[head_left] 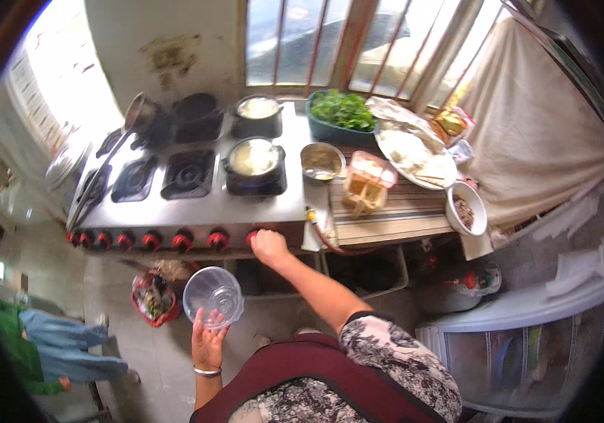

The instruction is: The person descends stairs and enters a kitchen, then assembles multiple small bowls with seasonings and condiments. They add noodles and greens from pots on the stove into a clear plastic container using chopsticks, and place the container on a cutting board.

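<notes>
My left hand [208,348] grips a clear plastic tub [212,287] by its near side, in front of the stove and tilted so that its inside shows. No contents can be made out in it. My right hand [270,248] is closed on a red knob [251,237] at the right end of the steel gas stove [203,213]; the fingers hide most of the knob. Above that knob, a pot [254,158] with pale contents sits on the front right burner. Another pot [258,109] with whitish contents stands behind it.
Right of the stove are a tub of green leaves [343,111], a metal bowl [322,162], a pinkish-lidded seasoning box [368,185], a large white platter [415,151] and a white bowl of dark pieces [465,209]. A red waste basket [155,302] stands on the floor; another person [62,345] is at left.
</notes>
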